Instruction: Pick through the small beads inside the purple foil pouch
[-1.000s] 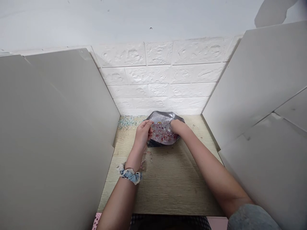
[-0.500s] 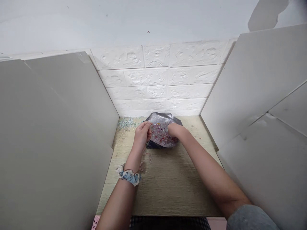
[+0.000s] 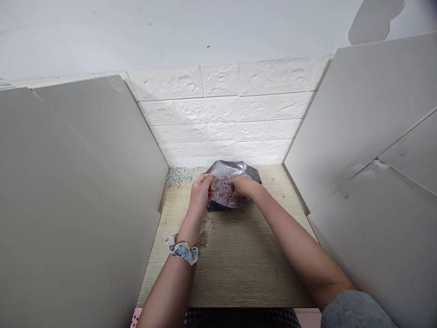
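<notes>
A silvery bag point(image 3: 232, 167) lies open at the back of the wooden table, with many small pink, red and clear beads point(image 3: 222, 191) inside it. My left hand point(image 3: 202, 189) is at the bag's left edge, thumb and fingers pinched together; whatever is between them is too small to make out. Over the beads, my right hand point(image 3: 243, 187) reaches in from the right with its fingers bent down, and its fingertips are hidden among the beads.
Pale blue-green beads point(image 3: 180, 176) are scattered at the table's back left corner. A few pinkish beads point(image 3: 212, 224) lie in front of the bag. Grey panels stand at the left point(image 3: 85, 182) and right point(image 3: 362, 136), with a white brick-patterned wall point(image 3: 220, 109) behind.
My right hand has moved left across the beads, closer to my left hand. My left hand stays pinched at the bag's left edge. The view has shifted slightly.
</notes>
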Demonstrator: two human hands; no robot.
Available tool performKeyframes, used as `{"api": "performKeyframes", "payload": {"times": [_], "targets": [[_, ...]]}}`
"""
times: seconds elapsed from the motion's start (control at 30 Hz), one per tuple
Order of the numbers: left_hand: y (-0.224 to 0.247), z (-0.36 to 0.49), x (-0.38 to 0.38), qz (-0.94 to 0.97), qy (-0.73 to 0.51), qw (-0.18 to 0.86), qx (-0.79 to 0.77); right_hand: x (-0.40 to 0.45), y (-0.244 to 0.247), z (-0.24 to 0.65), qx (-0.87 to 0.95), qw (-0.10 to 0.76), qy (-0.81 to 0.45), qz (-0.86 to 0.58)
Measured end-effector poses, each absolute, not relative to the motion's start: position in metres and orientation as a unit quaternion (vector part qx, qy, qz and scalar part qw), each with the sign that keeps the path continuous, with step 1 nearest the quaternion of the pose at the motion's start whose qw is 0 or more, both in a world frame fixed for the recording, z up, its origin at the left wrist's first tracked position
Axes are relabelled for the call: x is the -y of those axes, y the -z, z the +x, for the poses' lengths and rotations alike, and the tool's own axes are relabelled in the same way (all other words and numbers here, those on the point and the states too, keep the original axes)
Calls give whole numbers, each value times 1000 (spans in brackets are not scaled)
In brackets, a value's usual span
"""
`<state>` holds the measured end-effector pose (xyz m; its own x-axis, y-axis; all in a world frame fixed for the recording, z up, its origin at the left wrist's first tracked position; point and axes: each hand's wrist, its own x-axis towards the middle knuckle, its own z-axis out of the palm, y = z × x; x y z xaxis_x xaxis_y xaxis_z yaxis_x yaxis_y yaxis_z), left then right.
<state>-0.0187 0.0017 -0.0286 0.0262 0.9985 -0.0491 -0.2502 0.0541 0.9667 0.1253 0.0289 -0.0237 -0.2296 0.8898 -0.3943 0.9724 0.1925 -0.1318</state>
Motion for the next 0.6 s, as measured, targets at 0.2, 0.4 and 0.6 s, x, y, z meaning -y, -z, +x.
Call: {"api": "performKeyframes", "payload": {"times": [0.2, 0.4, 0.6], "targets": [[28, -19, -1, 434, -543, 569, -440, -36, 38, 128, -786, 73, 208, 578], [29, -20, -2, 430, -541, 574, -440, -37, 40, 125, -785, 92, 207, 577], [30, -21, -4, 424, -545, 572, -442, -35, 37, 123, -779, 112, 204, 582]]}}
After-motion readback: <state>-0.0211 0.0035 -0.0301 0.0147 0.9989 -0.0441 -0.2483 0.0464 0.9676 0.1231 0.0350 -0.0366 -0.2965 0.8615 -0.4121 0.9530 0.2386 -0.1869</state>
